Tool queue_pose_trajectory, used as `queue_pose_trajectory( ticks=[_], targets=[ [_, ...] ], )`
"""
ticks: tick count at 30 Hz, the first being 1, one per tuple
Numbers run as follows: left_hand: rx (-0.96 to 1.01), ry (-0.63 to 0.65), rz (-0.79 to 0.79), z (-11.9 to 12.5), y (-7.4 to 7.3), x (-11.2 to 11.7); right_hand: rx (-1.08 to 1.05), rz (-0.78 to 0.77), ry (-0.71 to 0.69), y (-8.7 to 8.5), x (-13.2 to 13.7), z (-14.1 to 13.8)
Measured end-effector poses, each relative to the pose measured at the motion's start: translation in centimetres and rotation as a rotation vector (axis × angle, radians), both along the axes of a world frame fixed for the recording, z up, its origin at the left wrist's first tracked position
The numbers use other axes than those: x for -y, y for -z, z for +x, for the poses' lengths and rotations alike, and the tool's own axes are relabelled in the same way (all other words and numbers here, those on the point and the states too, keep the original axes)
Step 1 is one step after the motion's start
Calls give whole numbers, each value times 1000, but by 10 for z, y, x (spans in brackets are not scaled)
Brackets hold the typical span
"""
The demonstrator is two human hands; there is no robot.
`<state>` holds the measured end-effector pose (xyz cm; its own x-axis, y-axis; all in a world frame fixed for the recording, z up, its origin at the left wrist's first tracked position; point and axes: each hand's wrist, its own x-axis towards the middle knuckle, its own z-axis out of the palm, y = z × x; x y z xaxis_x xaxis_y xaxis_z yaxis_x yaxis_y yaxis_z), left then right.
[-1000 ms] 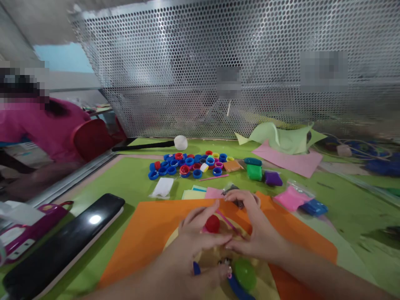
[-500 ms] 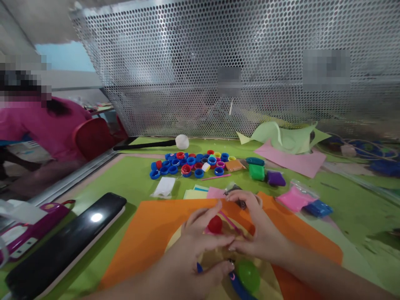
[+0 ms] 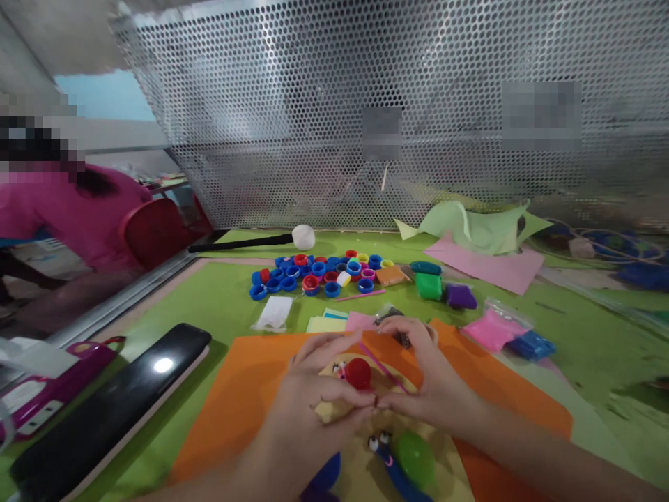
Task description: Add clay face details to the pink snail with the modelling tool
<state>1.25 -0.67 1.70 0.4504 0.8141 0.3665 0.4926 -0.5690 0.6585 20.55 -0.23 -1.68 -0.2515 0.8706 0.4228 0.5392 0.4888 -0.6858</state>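
Note:
My left hand (image 3: 313, 397) and my right hand (image 3: 426, 380) meet over a yellow sheet (image 3: 360, 474) that lies on an orange sheet (image 3: 251, 390). Their thumbs and forefingers pinch together just below a small red clay ball (image 3: 358, 373). A thin pink stick (image 3: 384, 368) slants beside the ball, by my right fingers. What the pinched fingertips hold is too small to make out. Below my hands lies a blue clay figure with eyes (image 3: 389, 457) and a green clay ball (image 3: 414, 457).
Several coloured bottle caps (image 3: 313, 273) lie behind, with clay blocks, green (image 3: 428, 286) and purple (image 3: 460, 296). Pink and blue clay bags (image 3: 509, 335) sit right. A black device (image 3: 109, 404) lies left. A perforated metal screen (image 3: 366, 111) closes the back. A person in pink (image 3: 67, 209) sits left.
My left hand has drawn nearer and lower, uncovering more of the yellow sheet and the blue figure's eyes. The pinch of both hands stays below the red ball.

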Motion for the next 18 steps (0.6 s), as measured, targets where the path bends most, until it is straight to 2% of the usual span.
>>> queue_pose_trajectory(
  ticks=[4,9,13,18],
  targets=[
    [-5,-7,-13,-3,-9,-2,24,17,21,1,-1,2],
    [-136,-50,-17,-17,-25,-8,78,71,44,2,-4,9],
    [-294,113,19,-23,-30,-8,207,94,35,-1,-4,10],
    [-449,223,-70,-22,-19,-7,458,112,34,-6,2,3]
  ],
)
